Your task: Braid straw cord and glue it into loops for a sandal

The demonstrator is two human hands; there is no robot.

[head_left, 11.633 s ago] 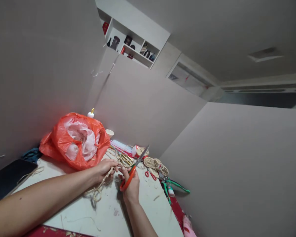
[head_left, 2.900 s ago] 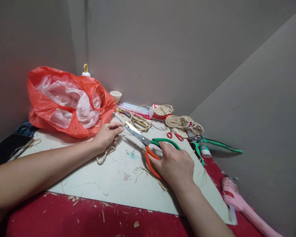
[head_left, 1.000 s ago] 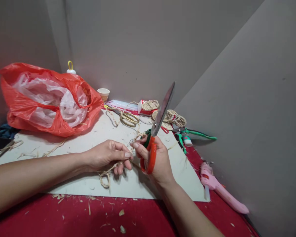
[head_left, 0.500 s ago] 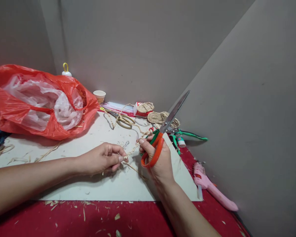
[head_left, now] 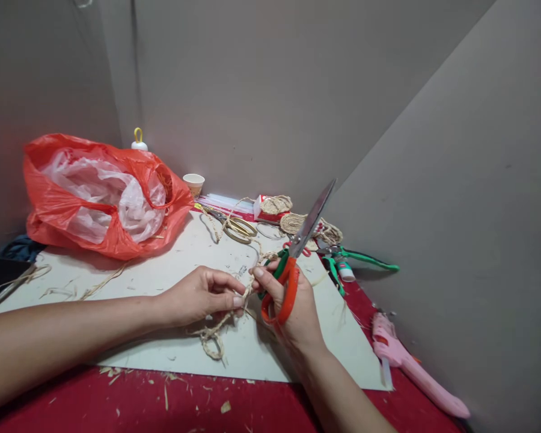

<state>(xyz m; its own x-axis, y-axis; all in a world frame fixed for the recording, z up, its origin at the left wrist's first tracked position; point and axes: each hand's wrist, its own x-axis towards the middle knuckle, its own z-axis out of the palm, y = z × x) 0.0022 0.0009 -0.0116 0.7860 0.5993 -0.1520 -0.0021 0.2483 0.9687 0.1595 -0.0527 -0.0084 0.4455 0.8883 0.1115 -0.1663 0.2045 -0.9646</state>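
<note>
A thin braided straw cord [head_left: 213,331] runs between my hands, and its looped end hangs below my left hand over the white board [head_left: 162,346]. My left hand [head_left: 205,297] pinches the cord between thumb and fingertips. Close beside it on the right, my right hand [head_left: 293,300] also pinches the cord with thumb and forefinger. Scissors [head_left: 293,258] with orange and green handles rest in that same hand, blades pointing up and away.
A red plastic bag [head_left: 90,240] lies at the left. Behind are a paper cup [head_left: 193,184], gold-handled scissors [head_left: 240,228] and coiled straw braids [head_left: 293,224]. Green pliers [head_left: 369,260] and a pink glue gun [head_left: 415,367] lie at the right.
My left hand has come closer to my right hand along the cord. The cord's looped end now shows below it. The view has shifted, so the surroundings sit further right and lower.
</note>
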